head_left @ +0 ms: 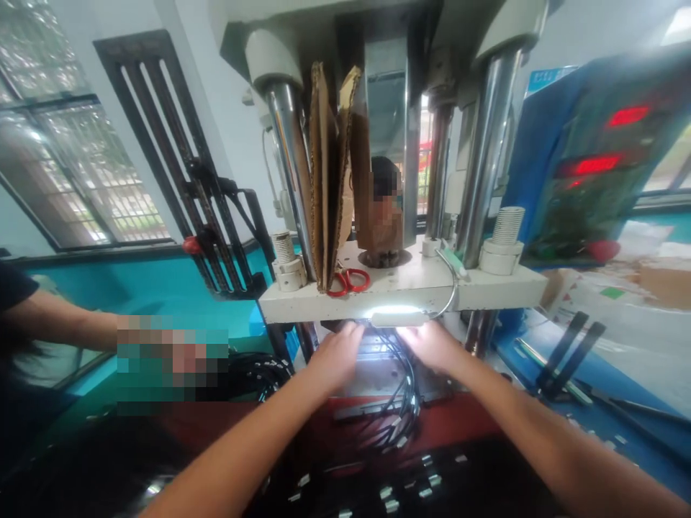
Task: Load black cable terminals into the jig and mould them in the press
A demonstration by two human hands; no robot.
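Both of my hands reach in under the front edge of a press's cream-coloured plate. My left hand has its fingers curled inward at the plate's underside; what they grip, if anything, is hidden. On the other side of the lamp, my right hand also has bent fingers, their tips lost in glare and behind the lamp. Between the hands a bundle of thin black cables runs down toward me, with small metal connectors on the ends. Behind the cables is a shiny metal block. A lit lamp hangs just above.
Red-handled scissors and cardboard pieces are on the plate between steel columns. At left, a co-worker's arm reaches toward more black cables. A blue control box with red displays stands right. Loose connectors lie in front.
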